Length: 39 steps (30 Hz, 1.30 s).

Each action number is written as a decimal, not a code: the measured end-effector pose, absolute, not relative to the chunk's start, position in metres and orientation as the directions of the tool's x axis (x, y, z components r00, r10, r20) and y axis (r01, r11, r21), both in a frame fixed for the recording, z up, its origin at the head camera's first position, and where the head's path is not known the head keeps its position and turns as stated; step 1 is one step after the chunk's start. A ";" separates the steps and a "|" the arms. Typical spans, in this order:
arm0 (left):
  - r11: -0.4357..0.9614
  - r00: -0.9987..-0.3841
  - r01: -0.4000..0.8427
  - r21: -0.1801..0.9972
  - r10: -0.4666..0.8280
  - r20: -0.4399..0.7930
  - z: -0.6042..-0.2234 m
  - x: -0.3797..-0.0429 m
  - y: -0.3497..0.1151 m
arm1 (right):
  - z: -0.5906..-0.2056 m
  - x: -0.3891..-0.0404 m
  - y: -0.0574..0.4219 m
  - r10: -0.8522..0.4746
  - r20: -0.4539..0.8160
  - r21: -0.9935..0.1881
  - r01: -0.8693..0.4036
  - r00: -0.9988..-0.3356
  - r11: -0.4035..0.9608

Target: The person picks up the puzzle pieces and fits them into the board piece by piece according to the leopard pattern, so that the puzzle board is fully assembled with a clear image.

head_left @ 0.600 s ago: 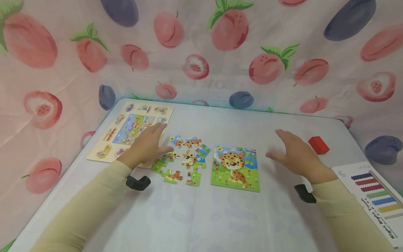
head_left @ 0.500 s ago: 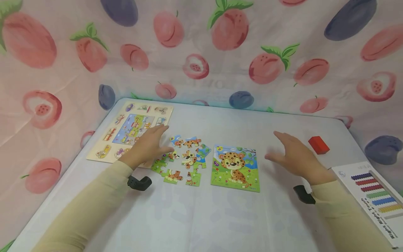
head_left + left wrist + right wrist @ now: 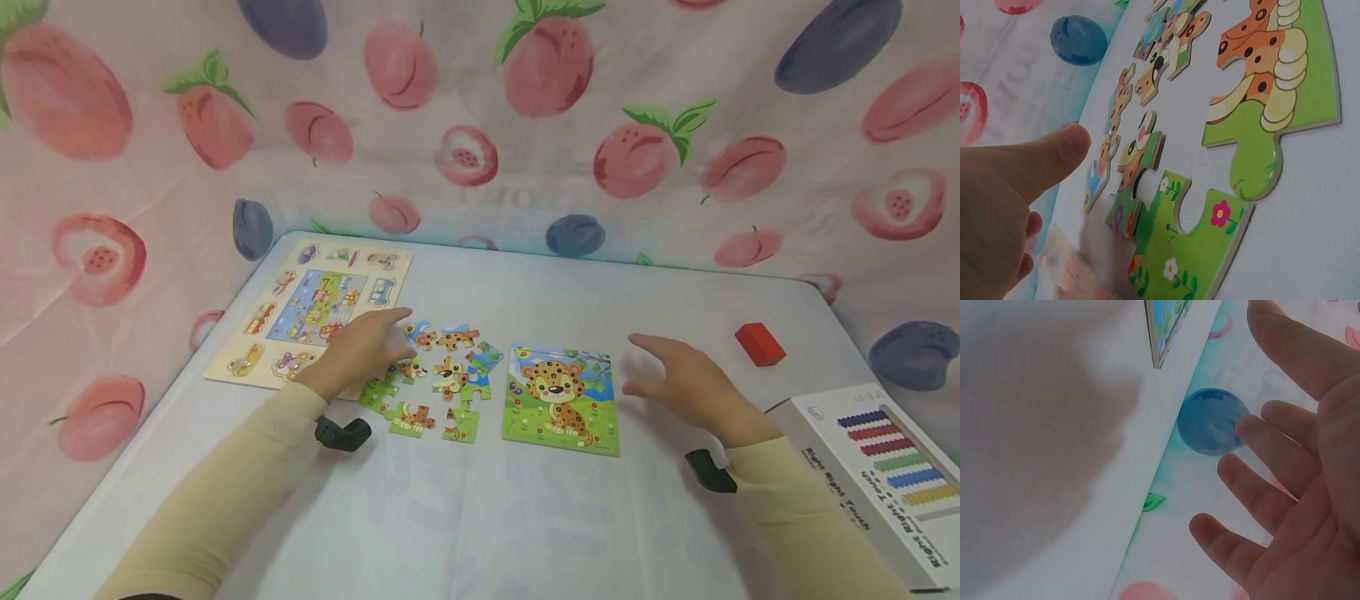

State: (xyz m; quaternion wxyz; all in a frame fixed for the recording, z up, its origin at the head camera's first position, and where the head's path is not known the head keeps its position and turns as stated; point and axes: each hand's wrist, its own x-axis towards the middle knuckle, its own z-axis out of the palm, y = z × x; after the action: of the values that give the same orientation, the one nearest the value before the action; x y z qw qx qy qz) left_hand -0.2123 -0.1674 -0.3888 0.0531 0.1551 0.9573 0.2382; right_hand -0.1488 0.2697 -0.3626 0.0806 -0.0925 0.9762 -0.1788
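Loose jigsaw pieces (image 3: pixel 452 377) with leopard parts lie in a cluster left of the table's middle. Beside them rests a square leopard picture board (image 3: pixel 561 402). My left hand (image 3: pixel 358 352) hovers at the cluster's left edge, holding nothing; its thumb points towards the pieces in the left wrist view, near a green flowered piece (image 3: pixel 1188 244). Over the table right of the picture board is my right hand (image 3: pixel 686 385), with its fingers spread and nothing in them. The right wrist view shows its palm and loosely bent fingers, and a corner of the picture board (image 3: pixel 1165 328).
A wooden vehicle puzzle board (image 3: pixel 258 354) lies at the back left, partly behind my left hand. On the right are a red block (image 3: pixel 760 344) and a white box (image 3: pixel 832 483) with coloured strips. A fruit-print curtain (image 3: pixel 525 192) closes off the back and sides.
My right hand has moved left, closer to the picture board. My left hand has shifted slightly right and down, uncovering more of the vehicle puzzle. The pieces have stayed put.
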 end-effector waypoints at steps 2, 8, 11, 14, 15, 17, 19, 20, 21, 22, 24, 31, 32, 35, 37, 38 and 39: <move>0.839 -0.945 0.274 0.470 0.325 -0.028 -0.390 -0.214 -0.166 | -0.365 -0.149 0.267 -0.214 -0.132 -0.370 -0.152 -0.968 0.916; 0.838 -0.947 0.266 0.477 0.319 -0.032 -0.397 -0.219 -0.165 | -0.373 -0.147 0.263 -0.240 -0.134 -0.395 -0.171 -0.961 0.903; 0.832 -0.948 0.264 0.487 0.317 -0.027 -0.401 -0.221 -0.165 | -0.378 -0.147 0.262 -0.247 -0.141 -0.407 -0.171 -0.959 0.897; 0.828 -0.949 0.261 0.496 0.314 -0.026 -0.404 -0.222 -0.165 | -0.382 -0.146 0.260 -0.247 -0.148 -0.415 -0.166 -0.958 0.895; 0.826 -0.949 0.260 0.500 0.315 -0.028 -0.404 -0.223 -0.164 | -0.383 -0.146 0.260 -0.246 -0.151 -0.417 -0.164 -0.957 0.894; 0.824 -0.948 0.257 0.504 0.316 -0.032 -0.405 -0.224 -0.163 | -0.386 -0.146 0.260 -0.246 -0.154 -0.418 -0.162 -0.957 0.894; 0.824 -0.947 0.256 0.506 0.319 -0.041 -0.405 -0.225 -0.162 | -0.388 -0.146 0.259 -0.247 -0.155 -0.417 -0.163 -0.957 0.894; 0.824 -0.947 0.250 0.508 0.317 -0.047 -0.406 -0.226 -0.162 | -0.389 -0.146 0.259 -0.245 -0.158 -0.416 -0.161 -0.957 0.895; 0.825 -0.947 0.245 0.510 0.315 -0.055 -0.406 -0.227 -0.161 | -0.390 -0.146 0.259 -0.247 -0.161 -0.416 -0.161 -0.956 0.895; 0.827 -0.947 0.240 0.509 0.314 -0.063 -0.406 -0.227 -0.161 | -0.391 -0.146 0.259 -0.249 -0.165 -0.417 -0.162 -0.954 0.894; 0.829 -0.948 0.227 0.511 0.308 -0.078 -0.407 -0.228 -0.161 | -0.393 -0.146 0.258 -0.252 -0.178 -0.422 -0.158 -0.951 0.893; 0.818 -0.948 0.204 0.537 0.302 -0.100 -0.409 -0.230 -0.161 | -0.396 -0.147 0.258 -0.265 -0.197 -0.427 -0.161 -0.944 0.890; 0.817 -0.948 0.201 0.541 0.302 -0.103 -0.408 -0.230 -0.161 | -0.397 -0.148 0.258 -0.264 -0.200 -0.425 -0.159 -0.944 0.891; 0.801 -0.947 0.174 0.573 0.296 -0.126 -0.407 -0.232 -0.162 | -0.397 -0.149 0.258 -0.262 -0.206 -0.425 -0.155 -0.943 0.892; 0.795 -0.947 0.164 0.584 0.293 -0.133 -0.406 -0.233 -0.162 | -0.396 -0.149 0.258 -0.262 -0.207 -0.429 -0.153 -0.943 0.890; 0.791 -0.947 0.157 0.592 0.291 -0.137 -0.406 -0.234 -0.162 | -0.396 -0.150 0.258 -0.262 -0.208 -0.430 -0.153 -0.942 0.890; 0.784 -0.947 0.145 0.604 0.287 -0.145 -0.406 -0.235 -0.163 | -0.396 -0.150 0.258 -0.262 -0.209 -0.429 -0.153 -0.942 0.890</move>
State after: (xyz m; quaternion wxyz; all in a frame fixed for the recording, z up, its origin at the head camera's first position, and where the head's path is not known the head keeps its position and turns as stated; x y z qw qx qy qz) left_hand -0.2349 -0.1626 -0.4060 0.1154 0.1151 0.9373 0.3081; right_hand -0.1499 0.2578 -0.3963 0.1317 -0.1077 0.9632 -0.2082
